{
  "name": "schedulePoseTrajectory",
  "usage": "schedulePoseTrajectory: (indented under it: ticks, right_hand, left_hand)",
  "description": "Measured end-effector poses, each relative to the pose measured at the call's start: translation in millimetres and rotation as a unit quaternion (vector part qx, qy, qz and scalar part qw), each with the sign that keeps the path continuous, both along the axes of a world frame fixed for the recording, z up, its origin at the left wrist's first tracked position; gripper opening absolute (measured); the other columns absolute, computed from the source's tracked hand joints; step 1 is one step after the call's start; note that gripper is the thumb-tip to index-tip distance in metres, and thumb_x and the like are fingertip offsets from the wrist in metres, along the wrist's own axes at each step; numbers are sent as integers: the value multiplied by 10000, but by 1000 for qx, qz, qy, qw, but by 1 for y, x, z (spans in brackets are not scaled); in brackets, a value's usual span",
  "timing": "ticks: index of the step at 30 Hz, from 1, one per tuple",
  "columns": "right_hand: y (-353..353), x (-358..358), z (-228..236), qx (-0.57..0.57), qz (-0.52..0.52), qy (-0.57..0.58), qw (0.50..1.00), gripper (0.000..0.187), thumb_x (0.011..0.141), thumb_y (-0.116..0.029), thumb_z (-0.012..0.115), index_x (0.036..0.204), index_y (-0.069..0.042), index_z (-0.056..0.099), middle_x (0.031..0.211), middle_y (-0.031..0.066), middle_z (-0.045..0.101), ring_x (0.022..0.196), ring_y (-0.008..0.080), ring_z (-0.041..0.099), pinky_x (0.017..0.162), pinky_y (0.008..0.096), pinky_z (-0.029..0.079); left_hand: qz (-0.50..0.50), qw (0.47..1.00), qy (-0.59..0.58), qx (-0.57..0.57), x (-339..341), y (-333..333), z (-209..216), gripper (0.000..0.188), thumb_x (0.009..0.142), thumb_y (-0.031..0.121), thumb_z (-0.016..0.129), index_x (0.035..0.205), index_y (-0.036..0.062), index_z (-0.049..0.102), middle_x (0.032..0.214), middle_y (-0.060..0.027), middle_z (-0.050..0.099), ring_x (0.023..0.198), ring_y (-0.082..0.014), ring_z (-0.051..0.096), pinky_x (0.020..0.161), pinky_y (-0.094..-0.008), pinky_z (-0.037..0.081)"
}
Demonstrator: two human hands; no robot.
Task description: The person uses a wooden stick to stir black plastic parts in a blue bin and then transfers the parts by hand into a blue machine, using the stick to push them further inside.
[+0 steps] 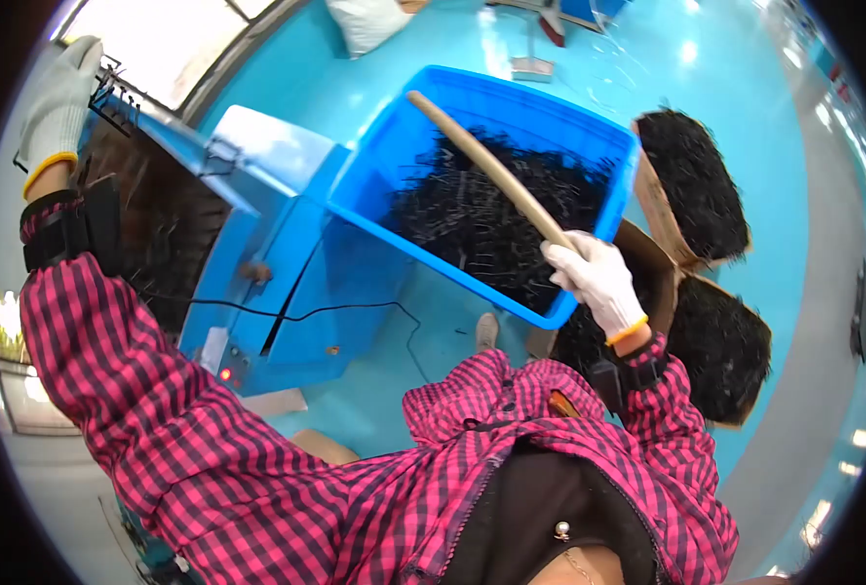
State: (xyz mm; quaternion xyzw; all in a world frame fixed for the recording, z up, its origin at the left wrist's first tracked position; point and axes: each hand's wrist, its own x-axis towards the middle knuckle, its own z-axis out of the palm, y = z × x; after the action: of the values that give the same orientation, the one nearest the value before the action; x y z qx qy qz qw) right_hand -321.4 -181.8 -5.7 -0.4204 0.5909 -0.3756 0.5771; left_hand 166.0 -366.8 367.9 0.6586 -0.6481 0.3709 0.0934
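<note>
My right hand (598,283), in a white glove with a yellow cuff, is closed round the lower end of a wooden stick (496,171). The stick slants up and left over a blue plastic bin (433,249), which is heaped with thin black plastic pieces (491,205). At the far left my left hand (59,112), gloved likewise, is raised beside the upper rim of a blue machine (287,341). Its fingers are bent on a branching black plastic piece (111,102) that sticks out past them; part of the grip is hidden. Below it the machine's dark opening (160,214) looks blurred.
Cardboard boxes (681,244) full of black pieces stand right of the bin. A black cable (340,310) runs across the machine's front, near a small red light (225,373). A white sack (366,24) lies at the back. My shoe (487,331) is below the bin.
</note>
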Motion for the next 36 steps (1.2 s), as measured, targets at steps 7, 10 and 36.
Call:
schedulePoseTrajectory:
  ticks: [7,10,36]
  right_hand:
    - [-2,2,-8,-45,14,-3,999,311,909,-298,674,1033,-13,667,612,-37,522,491,35,448,452,187,357]
    - [-7,9,-7,-28,26,0,999,293,912,-284,661,1017,-11,664,607,-40,513,488,37,443,470,182,393]
    - [8,-2,-35,2,6,-6,1000,328,903,-310,671,1051,-17,664,623,-27,539,492,42,465,441,176,348]
  left_hand:
    - [91,971,178,131,84,105,-64,568,933,480,573,1362,107,554,1354,-112,600,1267,-281,544,1069,-358,405]
    - [105,969,213,63,95,135,-77,553,919,477,597,1343,123,573,1329,-112,616,1236,-266,571,1050,-355,419]
    - [241,964,108,12,66,184,-74,472,899,427,596,1229,95,654,1180,-120,687,1085,-284,650,926,-368,492]
